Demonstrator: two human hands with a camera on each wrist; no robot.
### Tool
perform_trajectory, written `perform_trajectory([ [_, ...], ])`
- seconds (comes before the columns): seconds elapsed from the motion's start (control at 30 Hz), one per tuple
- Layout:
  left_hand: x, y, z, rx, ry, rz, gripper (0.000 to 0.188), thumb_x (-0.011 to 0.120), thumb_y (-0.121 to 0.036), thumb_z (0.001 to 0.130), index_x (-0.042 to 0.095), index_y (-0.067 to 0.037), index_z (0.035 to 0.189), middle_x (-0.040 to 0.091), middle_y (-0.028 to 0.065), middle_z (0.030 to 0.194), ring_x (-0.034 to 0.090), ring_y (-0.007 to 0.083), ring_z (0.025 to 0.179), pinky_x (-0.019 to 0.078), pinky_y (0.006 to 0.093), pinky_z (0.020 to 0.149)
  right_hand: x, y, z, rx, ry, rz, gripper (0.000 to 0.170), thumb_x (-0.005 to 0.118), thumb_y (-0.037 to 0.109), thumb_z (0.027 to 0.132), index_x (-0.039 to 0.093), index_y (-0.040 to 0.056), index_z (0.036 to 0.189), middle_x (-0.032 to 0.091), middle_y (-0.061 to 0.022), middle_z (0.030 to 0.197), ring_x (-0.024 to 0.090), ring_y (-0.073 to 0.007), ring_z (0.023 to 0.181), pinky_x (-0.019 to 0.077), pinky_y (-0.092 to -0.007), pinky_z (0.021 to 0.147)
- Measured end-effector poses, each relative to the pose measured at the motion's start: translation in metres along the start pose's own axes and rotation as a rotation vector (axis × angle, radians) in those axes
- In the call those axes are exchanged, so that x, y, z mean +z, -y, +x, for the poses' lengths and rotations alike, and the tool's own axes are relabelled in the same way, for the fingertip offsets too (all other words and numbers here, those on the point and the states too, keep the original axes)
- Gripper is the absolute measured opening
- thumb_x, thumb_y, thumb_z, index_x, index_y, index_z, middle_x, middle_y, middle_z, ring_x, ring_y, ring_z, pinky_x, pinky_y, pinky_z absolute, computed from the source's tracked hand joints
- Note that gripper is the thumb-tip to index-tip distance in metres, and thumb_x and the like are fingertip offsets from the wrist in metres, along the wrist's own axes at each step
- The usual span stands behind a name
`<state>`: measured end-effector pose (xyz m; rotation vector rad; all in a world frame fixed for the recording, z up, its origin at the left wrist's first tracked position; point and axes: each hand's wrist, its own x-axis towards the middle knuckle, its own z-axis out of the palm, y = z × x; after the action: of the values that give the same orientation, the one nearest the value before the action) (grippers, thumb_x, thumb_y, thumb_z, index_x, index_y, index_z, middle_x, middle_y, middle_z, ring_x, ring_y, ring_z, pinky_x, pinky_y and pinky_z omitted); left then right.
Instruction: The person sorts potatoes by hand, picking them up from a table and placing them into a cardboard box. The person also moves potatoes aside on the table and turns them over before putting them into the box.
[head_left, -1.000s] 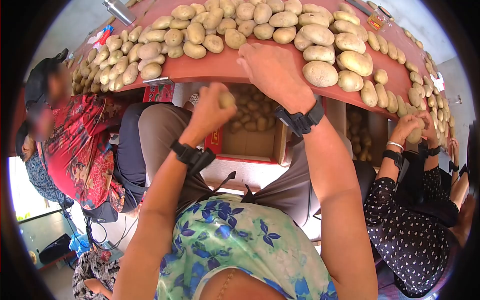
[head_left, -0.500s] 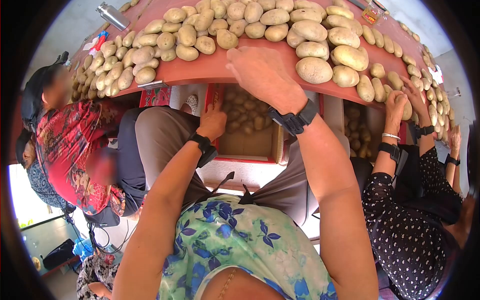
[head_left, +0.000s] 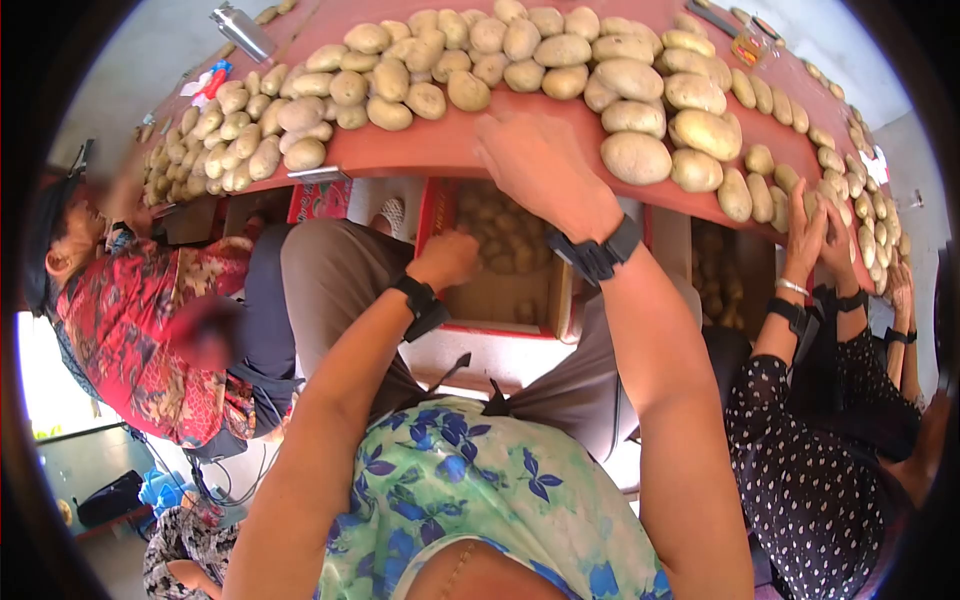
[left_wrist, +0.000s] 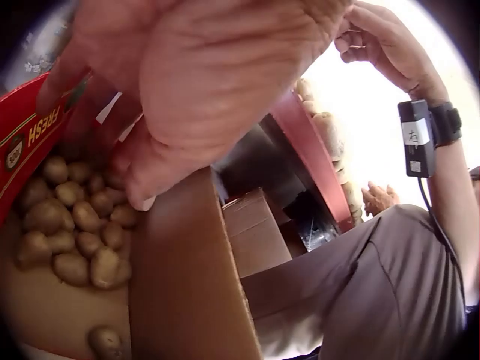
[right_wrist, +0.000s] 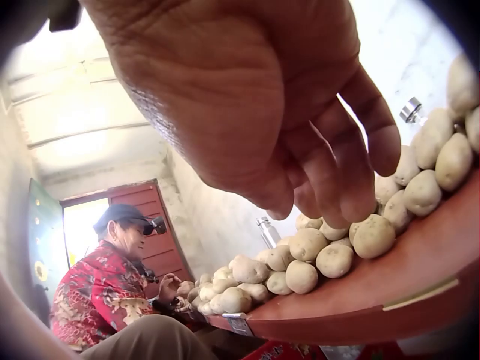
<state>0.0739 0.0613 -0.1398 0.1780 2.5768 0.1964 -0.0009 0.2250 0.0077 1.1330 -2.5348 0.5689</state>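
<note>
My left hand [head_left: 446,258] reaches over the left side of a red cardboard box [head_left: 430,215] under the table. In the left wrist view its thumb and fingers hang loosely above a heap of small potatoes [left_wrist: 86,214], with nothing seen between them. One potato [left_wrist: 105,341] lies apart from the heap on the box's bare bottom. My right hand [head_left: 540,160] hovers at the table's front edge with relaxed, slightly bent fingers and holds nothing. In the right wrist view it hangs in front of rows of potatoes [right_wrist: 335,260] on the red tabletop [right_wrist: 352,296].
Larger potatoes [head_left: 628,80] are piled to the right on the table. A metal bottle [head_left: 243,32] and a glass jar [head_left: 752,45] stand farther back. A person in a red patterned shirt [head_left: 150,330] sits at left; another in dotted black [head_left: 800,450] handles potatoes at right.
My left hand held a potato one second ago, then lowered into the box; now it is empty and slightly farther right. A lone potato now shows on the box bottom. My right hand stays nearly still.
</note>
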Motion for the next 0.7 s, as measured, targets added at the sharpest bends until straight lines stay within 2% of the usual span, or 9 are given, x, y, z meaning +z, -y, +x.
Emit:
perform_trajectory([
  [0.13,-0.017,-0.004,-0.011,0.138,-0.060,-0.074,0.046,0.065,-0.023,0.084,0.060,-0.006,0.127,0.053,0.0184,0.131,0.057,0.0368,0.117,0.0480,0.0466,0.097,0.001,0.004,0.005,0.014,-0.011,0.029,0.016,0.061,0.017,0.088,0.057,0.0019,0.083,0.062,-0.0198,0.073,0.063,-0.0397,0.071,0.0484,-0.0493,0.060],
  [0.23,-0.044,-0.010,-0.025,0.143,-0.146,-0.131,0.038,0.065,-0.023,0.085,0.063,-0.006,0.119,0.055,0.0177,0.127,0.057,0.0367,0.115,0.0488,0.0457,0.093,0.004,0.006,0.005,0.025,0.012,0.029,0.016,0.062,0.017,0.088,0.057,0.0028,0.084,0.062,-0.0191,0.073,0.063,-0.0392,0.072,0.0485,-0.0488,0.061],
  [0.33,-0.088,-0.012,-0.038,0.044,-0.167,-0.155,0.029,0.065,-0.023,0.084,0.065,-0.005,0.107,0.057,0.0169,0.124,0.058,0.0375,0.111,0.0491,0.0453,0.086,0.000,0.007,0.003,0.026,0.063,-0.009,0.016,0.062,0.018,0.088,0.057,0.0029,0.085,0.063,-0.0175,0.076,0.063,-0.0380,0.073,0.0490,-0.0479,0.061],
  [0.43,-0.120,0.000,-0.047,-0.089,-0.397,-0.206,0.027,0.065,-0.023,0.086,0.061,-0.004,0.104,0.059,0.0195,0.117,0.058,0.0387,0.106,0.0487,0.0450,0.081,0.004,0.004,0.000,0.045,0.067,-0.021,0.018,0.063,0.020,0.089,0.058,0.0030,0.086,0.064,-0.0167,0.078,0.064,-0.0372,0.073,0.0494,-0.0475,0.061],
  [0.53,-0.132,0.027,-0.030,-0.084,-1.010,-0.119,0.036,0.065,-0.025,0.087,0.057,-0.004,0.115,0.060,0.0230,0.113,0.058,0.0401,0.104,0.0489,0.0454,0.082,0.004,0.001,0.000,0.061,0.107,-0.032,0.019,0.064,0.021,0.089,0.058,0.0028,0.088,0.064,-0.0168,0.078,0.064,-0.0368,0.074,0.0497,-0.0476,0.062],
  [0.6,-0.150,0.041,-0.020,-0.115,-1.159,-0.121,0.046,0.064,-0.027,0.088,0.051,-0.003,0.125,0.060,0.0268,0.112,0.057,0.0415,0.104,0.0486,0.0466,0.084,-0.001,0.004,0.001,0.091,0.144,-0.048,0.019,0.064,0.021,0.089,0.059,0.0027,0.089,0.064,-0.0173,0.078,0.064,-0.0370,0.074,0.0496,-0.0478,0.062],
  [0.7,-0.165,0.063,0.008,-0.197,-1.184,-0.045,0.055,0.065,-0.034,0.089,0.047,-0.005,0.132,0.059,0.0246,0.111,0.058,0.0430,0.101,0.0495,0.0497,0.085,-0.007,0.003,-0.001,0.101,0.158,-0.046,0.019,0.064,0.021,0.088,0.060,0.0026,0.092,0.064,-0.0176,0.079,0.064,-0.0371,0.075,0.0495,-0.0478,0.063],
])
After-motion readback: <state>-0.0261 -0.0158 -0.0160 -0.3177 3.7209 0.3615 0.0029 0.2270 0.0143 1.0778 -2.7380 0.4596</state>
